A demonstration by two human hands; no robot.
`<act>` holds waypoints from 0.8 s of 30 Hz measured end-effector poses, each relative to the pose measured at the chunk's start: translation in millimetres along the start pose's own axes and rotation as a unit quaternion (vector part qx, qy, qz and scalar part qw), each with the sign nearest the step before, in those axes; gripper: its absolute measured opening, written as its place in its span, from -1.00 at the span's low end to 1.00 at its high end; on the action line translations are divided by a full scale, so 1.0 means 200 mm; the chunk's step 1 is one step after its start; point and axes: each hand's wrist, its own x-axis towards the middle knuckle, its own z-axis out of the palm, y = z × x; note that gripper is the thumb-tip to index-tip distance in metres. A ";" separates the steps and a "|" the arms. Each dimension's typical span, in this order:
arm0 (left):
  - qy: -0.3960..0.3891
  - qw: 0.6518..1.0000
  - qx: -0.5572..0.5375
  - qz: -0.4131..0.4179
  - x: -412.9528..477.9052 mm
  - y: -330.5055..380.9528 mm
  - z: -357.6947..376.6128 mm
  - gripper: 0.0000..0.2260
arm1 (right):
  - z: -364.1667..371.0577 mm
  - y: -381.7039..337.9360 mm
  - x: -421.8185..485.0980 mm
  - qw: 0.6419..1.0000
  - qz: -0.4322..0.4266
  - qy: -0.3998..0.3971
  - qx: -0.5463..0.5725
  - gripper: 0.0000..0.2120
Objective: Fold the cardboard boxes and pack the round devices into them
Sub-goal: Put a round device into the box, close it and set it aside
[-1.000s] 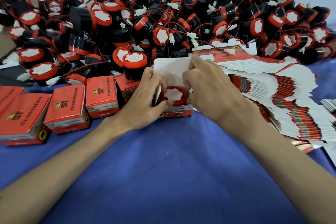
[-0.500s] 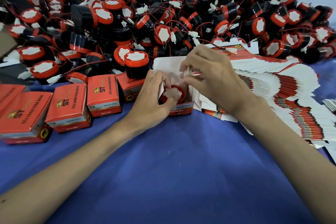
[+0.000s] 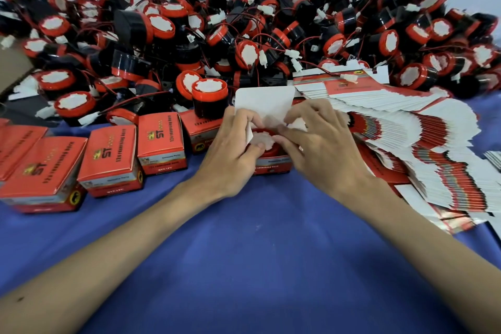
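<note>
A small red cardboard box (image 3: 272, 164) stands open on the blue cloth at the centre, its white lid flap (image 3: 264, 102) upright behind. Inside sits a round red-and-black device (image 3: 267, 147) with a white top. My left hand (image 3: 233, 154) holds the box's left side, thumb on the device's top and fingers against the left side flap. My right hand (image 3: 320, 144) grips the right side, its fingers curled over the right side flap at the opening. Both hands hide most of the box.
A big heap of round devices (image 3: 244, 30) with wires fills the back. Several closed red boxes (image 3: 111, 160) line up at the left; one device (image 3: 209, 97) stands on a box. A fanned stack of flat unfolded boxes (image 3: 420, 144) lies at the right.
My right hand came down from above the box to its right flap. The left thumb moved onto the device's top. The box stays in place.
</note>
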 end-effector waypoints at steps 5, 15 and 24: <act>-0.021 1.000 -0.006 -0.011 0.00 0.01 0.00 -0.84 | -0.04 -0.03 0.00 0.993 0.045 -0.111 0.022 -0.45; -0.036 0.997 -0.063 0.005 -0.01 0.03 -0.02 -0.67 | 0.02 0.08 -0.01 0.988 -0.046 -0.077 0.126 -0.57; -0.019 0.982 -0.188 -0.002 0.00 0.03 -0.02 -0.36 | 0.10 -0.03 -0.07 0.909 0.125 0.116 0.381 -0.72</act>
